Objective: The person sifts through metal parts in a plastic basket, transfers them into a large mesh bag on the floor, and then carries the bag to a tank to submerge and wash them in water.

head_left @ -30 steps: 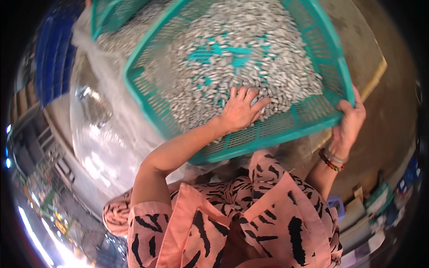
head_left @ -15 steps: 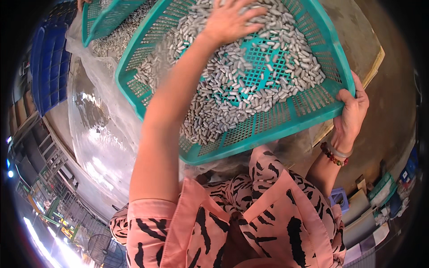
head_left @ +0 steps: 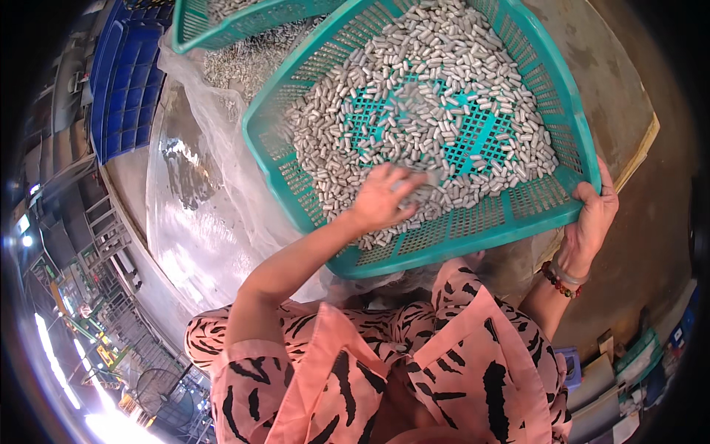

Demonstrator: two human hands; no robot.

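A large green plastic basket (head_left: 444,253) with slotted walls and a lattice bottom is tilted in front of me. Many small grey-white capsule-shaped pieces (head_left: 451,52) lie in it, thickest along the walls, with the lattice showing in the middle. My left hand (head_left: 384,198) is inside by the near wall, palm down over the pieces. Its fingers are apart and blurred at the tips, where some pieces are smeared too. My right hand (head_left: 592,222) grips the basket's near right corner, thumb over the rim, the other fingers partly hidden behind it.
A second green basket (head_left: 194,24) with similar pieces stands at the far left, beside loose pieces (head_left: 237,70) on clear plastic sheeting (head_left: 214,148). A blue crate (head_left: 129,81) is further left. A purple plastic stool (head_left: 569,366) stands at the lower right, a fan (head_left: 163,388) at the lower left.
My left hand has come back from the far side of the basket to its near wall. The pieces have shifted, baring lattice in different places. My right hand keeps its grip.
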